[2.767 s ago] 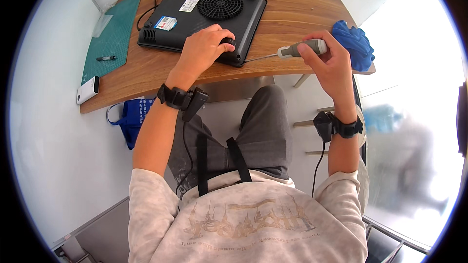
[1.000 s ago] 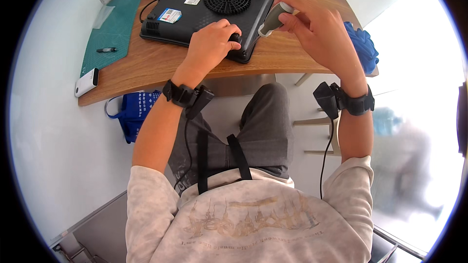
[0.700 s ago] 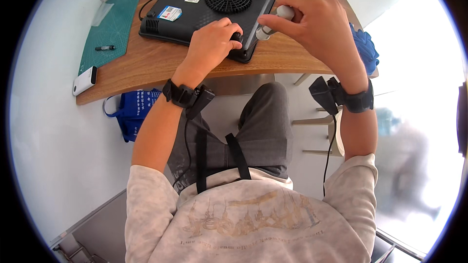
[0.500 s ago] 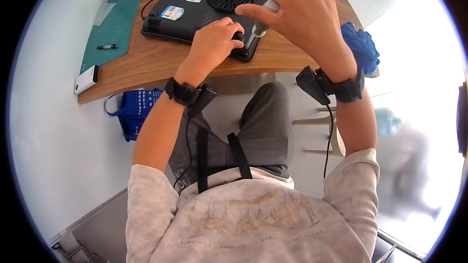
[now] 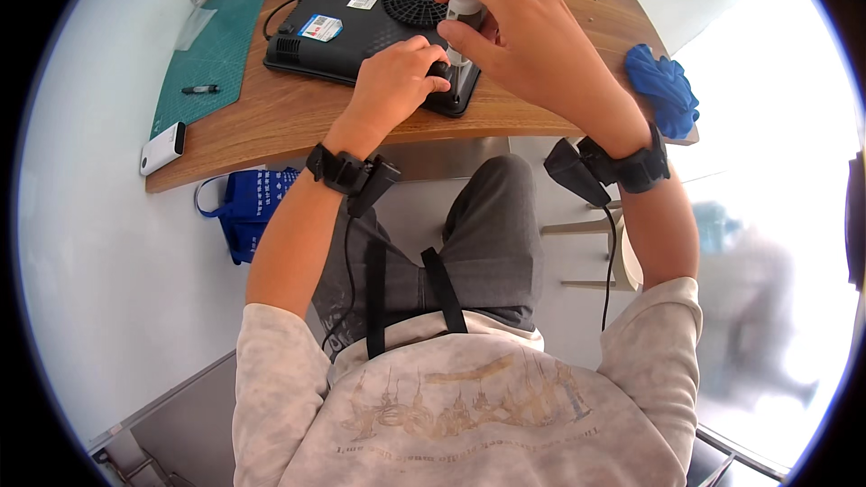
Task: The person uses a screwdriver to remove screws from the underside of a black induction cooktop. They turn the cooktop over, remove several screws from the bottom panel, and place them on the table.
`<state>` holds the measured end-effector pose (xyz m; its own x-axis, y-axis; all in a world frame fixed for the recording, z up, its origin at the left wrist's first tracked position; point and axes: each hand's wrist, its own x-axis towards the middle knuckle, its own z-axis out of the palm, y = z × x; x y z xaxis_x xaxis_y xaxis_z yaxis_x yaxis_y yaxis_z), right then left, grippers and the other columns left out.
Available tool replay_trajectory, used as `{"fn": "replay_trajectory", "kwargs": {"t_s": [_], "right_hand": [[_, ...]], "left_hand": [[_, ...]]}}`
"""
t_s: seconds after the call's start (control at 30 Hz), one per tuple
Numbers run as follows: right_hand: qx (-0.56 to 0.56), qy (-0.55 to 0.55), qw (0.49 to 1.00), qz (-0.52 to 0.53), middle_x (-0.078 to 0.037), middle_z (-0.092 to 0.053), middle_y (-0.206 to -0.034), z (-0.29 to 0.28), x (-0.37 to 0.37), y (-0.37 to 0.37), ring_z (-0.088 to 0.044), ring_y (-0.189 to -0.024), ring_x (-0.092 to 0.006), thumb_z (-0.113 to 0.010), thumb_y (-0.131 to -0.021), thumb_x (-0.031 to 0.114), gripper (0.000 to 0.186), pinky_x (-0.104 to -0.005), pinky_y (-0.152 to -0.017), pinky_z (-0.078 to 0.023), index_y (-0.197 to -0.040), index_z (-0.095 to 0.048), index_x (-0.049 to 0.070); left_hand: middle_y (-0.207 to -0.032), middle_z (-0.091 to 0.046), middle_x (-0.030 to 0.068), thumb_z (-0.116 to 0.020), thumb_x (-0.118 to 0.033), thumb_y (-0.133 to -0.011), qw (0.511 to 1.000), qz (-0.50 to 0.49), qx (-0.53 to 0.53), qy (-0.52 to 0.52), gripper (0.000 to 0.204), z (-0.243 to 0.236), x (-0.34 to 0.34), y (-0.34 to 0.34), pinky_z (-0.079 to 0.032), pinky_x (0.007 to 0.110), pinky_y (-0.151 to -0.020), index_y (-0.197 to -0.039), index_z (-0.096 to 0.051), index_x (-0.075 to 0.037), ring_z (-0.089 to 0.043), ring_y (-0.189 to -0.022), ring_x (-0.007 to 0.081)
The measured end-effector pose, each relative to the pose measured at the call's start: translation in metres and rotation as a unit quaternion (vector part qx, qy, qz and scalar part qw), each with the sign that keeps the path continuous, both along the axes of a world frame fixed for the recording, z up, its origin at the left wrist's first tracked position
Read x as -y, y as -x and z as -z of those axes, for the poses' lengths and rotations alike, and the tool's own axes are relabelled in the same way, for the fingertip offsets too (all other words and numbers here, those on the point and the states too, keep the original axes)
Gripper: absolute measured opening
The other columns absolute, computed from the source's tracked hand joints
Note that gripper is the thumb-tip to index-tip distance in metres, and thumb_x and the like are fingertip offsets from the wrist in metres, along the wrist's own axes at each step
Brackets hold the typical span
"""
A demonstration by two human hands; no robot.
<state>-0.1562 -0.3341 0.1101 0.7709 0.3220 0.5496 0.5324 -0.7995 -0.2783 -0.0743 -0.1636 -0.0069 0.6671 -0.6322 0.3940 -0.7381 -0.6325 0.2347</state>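
A black flat appliance (image 5: 356, 41), probably an induction cooker, lies underside up on the wooden table, with a round vent grille (image 5: 417, 0) and two labels showing. My right hand (image 5: 528, 41) is wrapped around the light grey handle of a screwdriver (image 5: 465, 7). The screwdriver stands almost upright over the appliance's near right corner; its tip is hard to make out. My left hand (image 5: 392, 81) grips a small black rounded part (image 5: 440, 70), perhaps a foot, at that same corner. The fingers of my left hand are close beside the screwdriver.
A green cutting mat (image 5: 212, 59) with a black pen (image 5: 200, 88) lies to the left, near a white power bank (image 5: 163, 149). Crumpled blue cloth (image 5: 663, 90) sits at the right edge. The power cord (image 5: 287, 4) runs behind the appliance. A blue bag (image 5: 248, 212) is below the table.
My right hand has moved left and its fingers have closed further around the screwdriver handle. The screwdriver has gone from leaning right to nearly upright. My left hand has stayed in place.
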Motion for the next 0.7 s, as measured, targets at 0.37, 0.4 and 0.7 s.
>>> {"fn": "replay_trajectory", "kwargs": {"t_s": [0.37,0.4,0.7], "right_hand": [[0.022,0.086,0.996,-0.015,-0.013,-0.071,-0.083,-0.013,0.019,-0.001,-0.065,-0.07,-0.0263,-0.075,-0.089,0.031,0.032,-0.0351,-0.064,-0.052,-0.109,-0.073,0.006],[0.009,0.11,0.994,0.005,-0.013,-0.07,-0.082,-0.017,0.018,-0.001,-0.065,-0.069,-0.0267,-0.074,-0.09,0.034,0.034,-0.0356,-0.064,-0.052,-0.107,-0.073,0.005],[0.04,0.188,0.972,0.136,-0.015,-0.065,-0.061,-0.024,0.01,-0.021,-0.067,-0.063,-0.0342,-0.065,-0.089,0.054,0.057,-0.0461,-0.059,-0.052,-0.065,-0.069,0.002]], "left_hand": [[-0.097,-0.065,-0.0002,-0.077,-0.032,-0.083,1.0,-0.001,0.003,0.012,0.029,0.001,0.002,0.001,-0.055,0.039,-0.073,-0.108,-0.07,-0.017,-0.067,-0.094,0.0235],[-0.097,-0.065,-0.0003,-0.077,-0.032,-0.083,1.0,-0.002,0.001,0.013,0.029,0.001,0.002,0.002,-0.055,0.039,-0.073,-0.108,-0.07,-0.017,-0.067,-0.094,0.0233],[-0.095,-0.064,-0.0004,-0.077,-0.032,-0.083,0.999,0.01,0.001,0.036,0.029,0.006,0.002,-0.001,-0.055,0.039,-0.073,-0.107,-0.07,-0.017,-0.067,-0.093,0.0224]]}}
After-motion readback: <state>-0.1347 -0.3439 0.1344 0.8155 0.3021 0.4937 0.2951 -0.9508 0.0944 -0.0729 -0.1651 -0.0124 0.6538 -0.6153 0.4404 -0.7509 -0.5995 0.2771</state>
